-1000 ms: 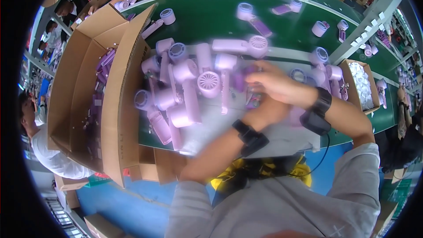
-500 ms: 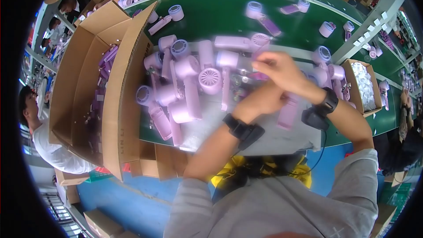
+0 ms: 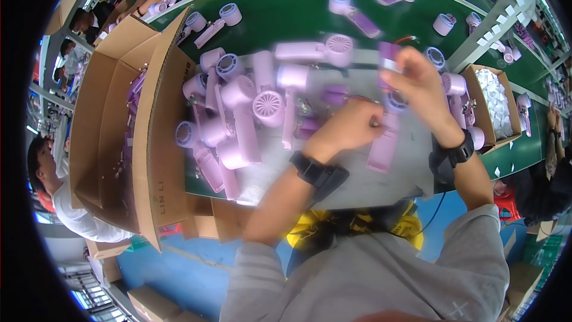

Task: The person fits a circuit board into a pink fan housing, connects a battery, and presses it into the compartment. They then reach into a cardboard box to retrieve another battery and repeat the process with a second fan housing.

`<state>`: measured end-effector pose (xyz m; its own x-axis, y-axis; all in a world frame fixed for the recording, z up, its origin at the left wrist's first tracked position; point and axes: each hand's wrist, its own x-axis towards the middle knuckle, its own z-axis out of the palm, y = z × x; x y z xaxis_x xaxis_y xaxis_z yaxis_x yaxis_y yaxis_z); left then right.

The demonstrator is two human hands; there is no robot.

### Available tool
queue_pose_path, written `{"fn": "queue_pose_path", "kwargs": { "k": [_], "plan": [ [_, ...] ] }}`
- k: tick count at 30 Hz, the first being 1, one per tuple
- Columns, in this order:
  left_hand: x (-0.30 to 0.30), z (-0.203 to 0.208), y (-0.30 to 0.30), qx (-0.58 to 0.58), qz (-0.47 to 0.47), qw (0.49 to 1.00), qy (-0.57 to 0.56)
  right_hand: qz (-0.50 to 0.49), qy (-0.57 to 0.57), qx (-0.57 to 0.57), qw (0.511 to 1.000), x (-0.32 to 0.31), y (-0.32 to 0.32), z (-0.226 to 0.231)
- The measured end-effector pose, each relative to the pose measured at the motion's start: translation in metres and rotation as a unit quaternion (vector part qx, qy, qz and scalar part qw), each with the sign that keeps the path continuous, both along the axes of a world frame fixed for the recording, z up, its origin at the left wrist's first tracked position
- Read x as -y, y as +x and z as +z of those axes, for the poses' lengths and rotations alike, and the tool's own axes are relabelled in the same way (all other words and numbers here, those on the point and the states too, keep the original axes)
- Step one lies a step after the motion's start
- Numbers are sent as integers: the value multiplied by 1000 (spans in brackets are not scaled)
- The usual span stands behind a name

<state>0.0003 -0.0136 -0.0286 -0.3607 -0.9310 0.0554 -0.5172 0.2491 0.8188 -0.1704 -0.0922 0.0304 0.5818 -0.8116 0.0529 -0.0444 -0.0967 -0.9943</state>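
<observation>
My right hand, blurred by motion, pinches an upright purple battery with a whitish band and a thin red wire at its top. My left hand is closed at the neck of a lilac handheld fan; a small dark spot shows at its fingertips, too small to name. That fan's handle points toward me, its round head partly behind my hands. More purple batteries lie just beyond my left hand. Several lilac fans are heaped to the left on the grey mat.
A tall open carton with purple parts stands at the left. At the right is a small carton of white pieces, beside a metal post. More fans lie on the green bench. Other people work on the left and right.
My right hand has moved right, away from my left, and now holds up the purple battery with its red wire. My left hand stays near the fan. The whole view has shifted slightly.
</observation>
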Motion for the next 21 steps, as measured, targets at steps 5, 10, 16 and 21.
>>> {"fn": "queue_pose_path", "kwargs": {
  "k": [5,10,16,21],
  "plan": [
    [-6,5,0,19,15,999,-40,-80,-124,100,984,-29,-9,-5],
    [-19,10,5,106,85,985,-110,-123,-185,16,975,-34,-26,-44],
    [-17,15,5,130,100,972,-166,-189,-345,32,919,-38,-29,-68],
    [-10,25,9,28,23,999,-2,-213,-247,4,945,-44,-24,-61]
  ]
}}
